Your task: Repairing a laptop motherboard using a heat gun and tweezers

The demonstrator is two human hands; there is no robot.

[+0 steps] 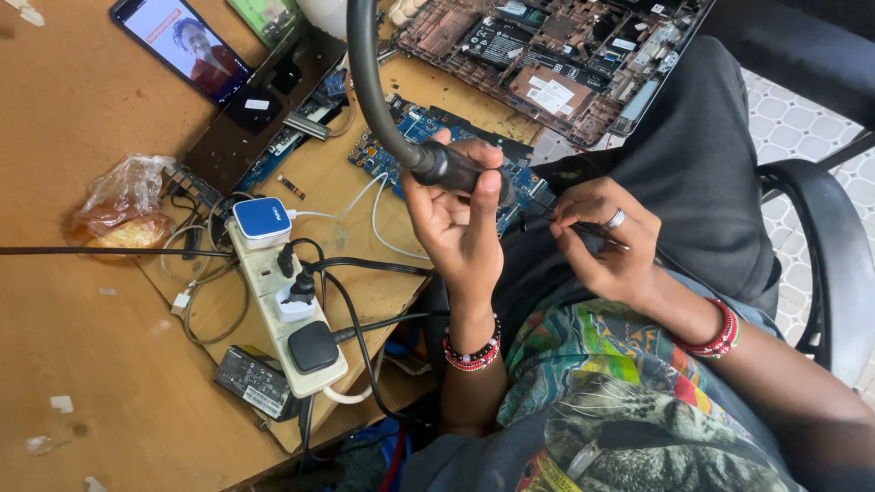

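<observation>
Your left hand [456, 214] fingers wrap the black tool handle [456, 167], rigid, light, stiff hose; right hand [606, 239] pinches a thin wire [538, 208], delicate.

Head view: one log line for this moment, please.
left hand: grips black tool handle | right hand: pinches thin metal piece | blue circuit board behind | power strip on desk

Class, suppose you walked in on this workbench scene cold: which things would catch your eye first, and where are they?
At centre, the left hand grips a black tool handle with a thick hose, while the right hand pinches a thin tool beside it. A loaded power strip lies lower left; an opened laptop chassis sits top right.
</observation>
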